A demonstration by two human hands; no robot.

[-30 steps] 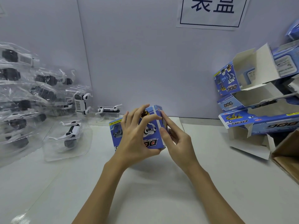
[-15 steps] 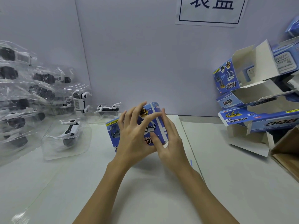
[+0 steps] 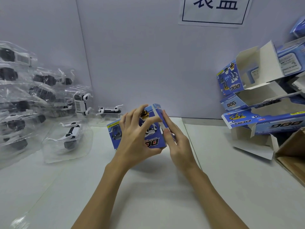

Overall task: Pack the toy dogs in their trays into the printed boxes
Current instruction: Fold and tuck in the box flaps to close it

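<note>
Left fingers (image 3: 132, 123) curled round one printed box (image 3: 153, 138), right fingers (image 3: 168, 123) straight against it

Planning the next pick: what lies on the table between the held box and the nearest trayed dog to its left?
Head view: only bare table lies between the box and the trayed dog.

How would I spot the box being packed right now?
Look at the middle of the white table, in front of the grey wall. There the left hand and right hand hold one blue printed box. Unlike the open boxes stacked on the right, it looks closed.
</note>
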